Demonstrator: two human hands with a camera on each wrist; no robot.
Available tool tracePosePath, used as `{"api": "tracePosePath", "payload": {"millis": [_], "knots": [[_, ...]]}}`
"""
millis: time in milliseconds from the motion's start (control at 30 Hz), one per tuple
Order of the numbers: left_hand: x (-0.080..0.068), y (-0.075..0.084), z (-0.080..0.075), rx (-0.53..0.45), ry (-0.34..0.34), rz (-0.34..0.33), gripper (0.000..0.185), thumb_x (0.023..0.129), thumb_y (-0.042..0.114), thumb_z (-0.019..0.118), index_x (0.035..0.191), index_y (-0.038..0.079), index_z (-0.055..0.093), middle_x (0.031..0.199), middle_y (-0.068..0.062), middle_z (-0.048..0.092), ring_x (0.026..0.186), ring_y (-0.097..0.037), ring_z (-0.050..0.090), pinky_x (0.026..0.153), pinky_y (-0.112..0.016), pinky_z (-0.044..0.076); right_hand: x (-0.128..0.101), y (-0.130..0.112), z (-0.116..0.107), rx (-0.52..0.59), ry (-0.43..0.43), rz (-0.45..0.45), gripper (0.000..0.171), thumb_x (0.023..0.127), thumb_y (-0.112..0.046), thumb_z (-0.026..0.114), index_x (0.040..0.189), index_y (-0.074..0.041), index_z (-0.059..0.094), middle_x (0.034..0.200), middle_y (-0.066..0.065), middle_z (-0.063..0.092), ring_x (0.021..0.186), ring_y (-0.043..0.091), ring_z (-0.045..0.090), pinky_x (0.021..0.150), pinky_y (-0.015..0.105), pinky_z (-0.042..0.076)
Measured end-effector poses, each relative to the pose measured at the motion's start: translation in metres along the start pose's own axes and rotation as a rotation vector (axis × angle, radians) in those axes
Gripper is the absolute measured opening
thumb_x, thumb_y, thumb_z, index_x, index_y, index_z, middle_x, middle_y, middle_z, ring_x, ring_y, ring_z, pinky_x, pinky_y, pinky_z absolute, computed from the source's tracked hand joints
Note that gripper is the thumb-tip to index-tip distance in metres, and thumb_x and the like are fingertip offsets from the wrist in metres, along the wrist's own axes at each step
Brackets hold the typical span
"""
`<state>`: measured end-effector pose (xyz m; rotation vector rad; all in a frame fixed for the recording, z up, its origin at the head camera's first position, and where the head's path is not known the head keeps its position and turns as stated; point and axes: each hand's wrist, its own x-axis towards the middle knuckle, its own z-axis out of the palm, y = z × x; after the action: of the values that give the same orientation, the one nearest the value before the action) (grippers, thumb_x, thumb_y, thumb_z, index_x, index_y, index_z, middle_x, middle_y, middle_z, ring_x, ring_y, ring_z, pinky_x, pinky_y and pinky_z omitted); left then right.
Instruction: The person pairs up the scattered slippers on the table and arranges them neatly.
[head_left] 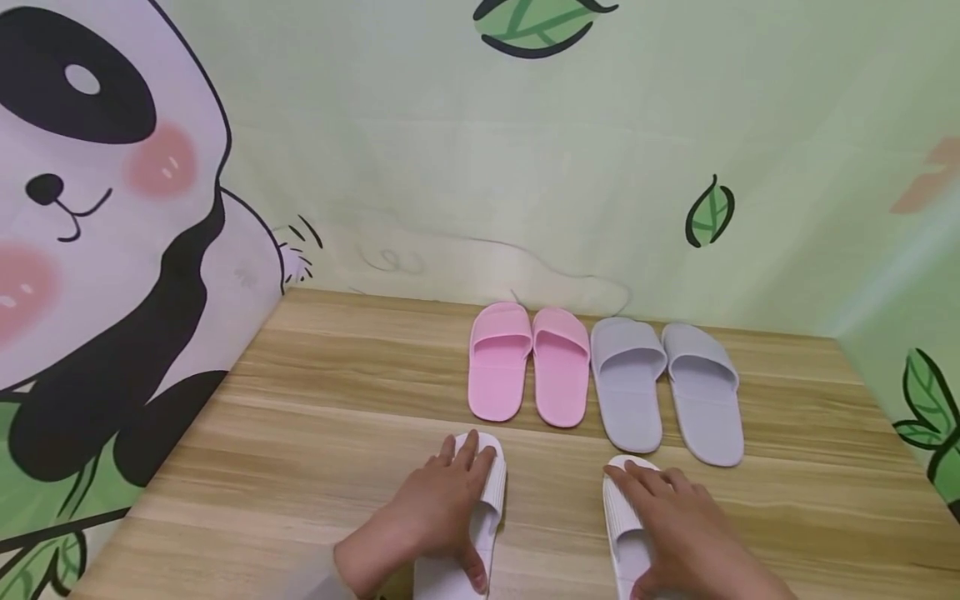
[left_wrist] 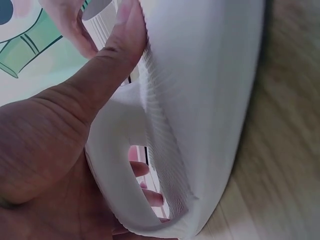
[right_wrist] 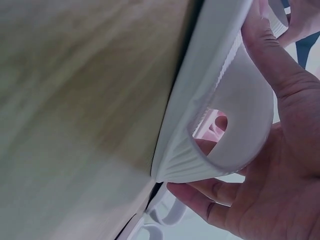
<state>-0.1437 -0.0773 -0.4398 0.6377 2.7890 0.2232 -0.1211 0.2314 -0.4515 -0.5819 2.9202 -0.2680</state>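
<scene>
Plainly, by item:

Writing: no brand, label or lettering can be read on any slipper; the wall [head_left: 480, 167] carries only a cartoon panda [head_left: 90, 208] and leaves.

Left white slipper [head_left: 480, 517]: on the wooden table [head_left: 315, 433], near the front edge; long axis runs front to back, toe end towards the wall.

Left hand [head_left: 438, 512]: laid over the slipper's ribbed strap, fingers wrapped over the strap, thumb along the inner side; the wrist view shows the thumb [left_wrist: 115, 55] pressed on the strap and fingertips showing through under it.

Right white slipper [head_left: 626, 525]: beside the first, well apart, same heading.

Right hand [head_left: 675, 525]: clamped over its strap, the fingers [right_wrist: 200, 192] curled underneath and the thumb on top.

Pink slippers [head_left: 528, 367]: paired farther back, toes to the wall.

Grey slippers [head_left: 667, 383]: just right of the pink pair, same heading.
</scene>
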Motion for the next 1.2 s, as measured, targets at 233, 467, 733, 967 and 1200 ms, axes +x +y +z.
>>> {"api": "tracePosePath", "payload": {"millis": [233,467,733,967,1200], "knots": [[0.005,0.007,0.002,0.027,0.003,0.005,0.153,0.033,0.064,0.099,0.159,0.006,0.035,0.167,-0.025,0.03,0.15,-0.052,0.034,0.115,-0.059,0.045,0.007,-0.008,-0.001,-0.006,-0.004,0.0,0.139,0.031,-0.055,0.102,0.153,-0.014,0.048,0.153,0.014,0.054,0.129,0.042,0.053,0.099,0.065,0.046],[0.011,0.013,0.002,0.036,-0.014,0.003,0.155,0.033,0.065,0.098,0.16,0.006,0.033,0.168,-0.025,0.029,0.151,-0.052,0.033,0.116,-0.057,0.043,0.013,-0.018,-0.001,-0.011,-0.003,0.007,0.145,0.027,-0.062,0.099,0.154,-0.014,0.047,0.154,0.018,0.053,0.131,0.043,0.052,0.099,0.065,0.047],[0.016,0.021,0.002,0.058,-0.018,0.002,0.155,0.033,0.067,0.098,0.16,0.008,0.032,0.167,-0.025,0.03,0.151,-0.051,0.034,0.115,-0.058,0.044,0.02,-0.027,-0.001,-0.003,0.005,0.028,0.151,0.022,-0.064,0.097,0.155,-0.016,0.045,0.155,0.018,0.052,0.136,0.045,0.049,0.104,0.067,0.045],[0.021,0.026,0.003,0.076,-0.024,0.0,0.156,0.033,0.069,0.097,0.161,0.009,0.032,0.168,-0.023,0.029,0.151,-0.05,0.034,0.116,-0.056,0.044,0.024,-0.033,-0.002,0.028,0.009,0.031,0.15,0.023,-0.061,0.099,0.156,-0.016,0.045,0.155,0.018,0.052,0.137,0.044,0.048,0.106,0.069,0.043],[0.025,0.031,0.003,0.069,-0.026,0.003,0.156,0.033,0.069,0.096,0.161,0.009,0.032,0.168,-0.025,0.029,0.151,-0.051,0.034,0.115,-0.056,0.045,0.031,-0.038,-0.002,0.036,-0.006,0.038,0.149,0.024,-0.06,0.099,0.155,-0.015,0.045,0.155,0.02,0.052,0.137,0.049,0.047,0.108,0.071,0.04]]}}
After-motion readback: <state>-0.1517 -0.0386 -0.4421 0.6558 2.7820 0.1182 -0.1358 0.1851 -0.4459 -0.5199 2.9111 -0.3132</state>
